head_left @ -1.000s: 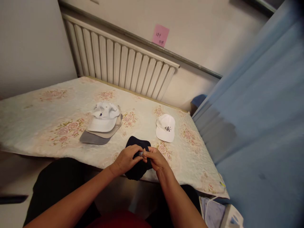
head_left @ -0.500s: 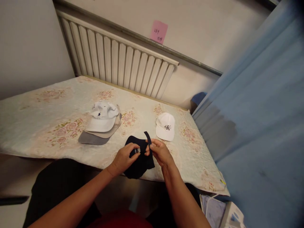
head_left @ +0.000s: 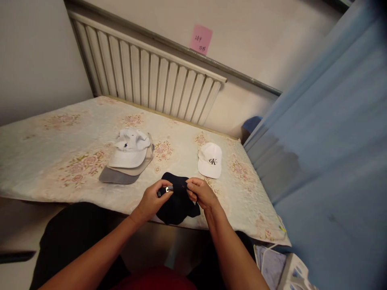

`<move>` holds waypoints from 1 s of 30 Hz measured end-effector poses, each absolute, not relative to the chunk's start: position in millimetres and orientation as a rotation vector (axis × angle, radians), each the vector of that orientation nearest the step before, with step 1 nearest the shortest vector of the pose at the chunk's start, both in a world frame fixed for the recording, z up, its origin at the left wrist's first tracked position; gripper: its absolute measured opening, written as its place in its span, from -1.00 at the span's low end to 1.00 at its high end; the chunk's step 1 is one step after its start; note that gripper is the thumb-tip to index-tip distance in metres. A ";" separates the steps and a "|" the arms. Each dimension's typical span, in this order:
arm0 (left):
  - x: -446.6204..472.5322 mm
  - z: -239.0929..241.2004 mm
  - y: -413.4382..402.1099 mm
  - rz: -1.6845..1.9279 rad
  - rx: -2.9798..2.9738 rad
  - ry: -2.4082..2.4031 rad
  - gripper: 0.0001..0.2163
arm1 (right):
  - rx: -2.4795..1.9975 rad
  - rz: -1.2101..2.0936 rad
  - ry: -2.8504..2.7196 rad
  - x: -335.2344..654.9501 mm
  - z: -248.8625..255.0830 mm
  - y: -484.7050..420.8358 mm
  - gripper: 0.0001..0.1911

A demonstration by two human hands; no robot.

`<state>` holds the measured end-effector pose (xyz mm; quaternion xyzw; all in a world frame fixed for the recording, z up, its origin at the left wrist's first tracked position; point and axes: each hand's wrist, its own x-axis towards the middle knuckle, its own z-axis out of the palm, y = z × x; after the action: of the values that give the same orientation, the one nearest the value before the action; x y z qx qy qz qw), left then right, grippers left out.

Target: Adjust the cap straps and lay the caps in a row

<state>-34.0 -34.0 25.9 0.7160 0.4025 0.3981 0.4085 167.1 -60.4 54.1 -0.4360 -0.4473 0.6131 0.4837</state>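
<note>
A dark navy cap [head_left: 178,203] lies at the near edge of the table [head_left: 60,161] with the flowered cloth. My left hand [head_left: 152,198] pinches the small metal buckle of its back strap. My right hand [head_left: 201,192] pinches the strap itself just to the right of the buckle. Both hands rest over the cap, fingers closed. A white cap with a black logo [head_left: 211,160] lies beyond my right hand. To the left, a white cap [head_left: 130,147] tops a stack with a beige and a grey cap under it.
A white radiator [head_left: 151,76] runs along the wall behind the table, with a pink sticky note [head_left: 200,39] above it. A blue curtain [head_left: 326,141] hangs close on the right. Some white and blue items [head_left: 281,270] lie on the floor at the bottom right.
The strap end that stood up half a second ago now lies drawn out flat between my hands. My left hand has shifted slightly left with the buckle.
</note>
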 end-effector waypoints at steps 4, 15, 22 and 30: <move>-38.1 24.4 -34.6 1.005 1.709 0.971 -0.79 | -1.045 1.617 -1.125 170.7 49.3 -59.9 -0.72; -40.7 24.5 -35.9 0.961 1.658 0.898 -0.77 | -1.029 1.744 -1.196 169.6 42.9 -56.6 -0.73; -43.8 22.6 -35.6 0.934 1.647 0.861 -0.76 | -1.040 1.776 -1.216 167.5 41.1 -55.8 -0.72; -46.5 19.1 -36.4 0.903 1.598 0.827 -0.76 | -1.010 1.789 -1.196 169.4 35.9 -56.5 -0.75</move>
<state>-46.5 -36.4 19.1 0.6708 0.3473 0.3791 0.5345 169.4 -56.5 35.9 -0.3942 -0.4667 0.6983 0.3731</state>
